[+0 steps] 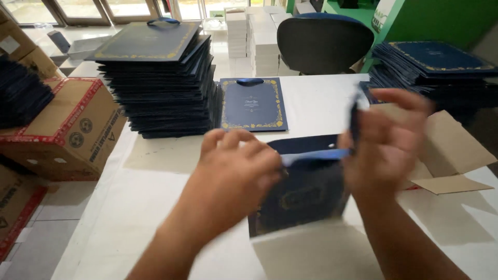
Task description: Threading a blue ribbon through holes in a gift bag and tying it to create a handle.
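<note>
Both hands gripping navy paper bag [303, 194]: left hand [236, 168], right hand [386, 140] on blue ribbon handle [316, 154]. Probably light, creasable; best held by rim.

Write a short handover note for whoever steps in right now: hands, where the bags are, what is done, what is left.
Left hand: gripping the top edge of a dark blue paper bag over the white table.
Right hand: pinching the bag's blue ribbon handle, pulled taut between both hands.
Done, by the look of it: a tall stack of flat bags at the left, one single bag lying flat beside it, another stack at the right.
Left: the bag in hand is not yet laid down; motion blur hides whether the ribbon is seated.
</note>
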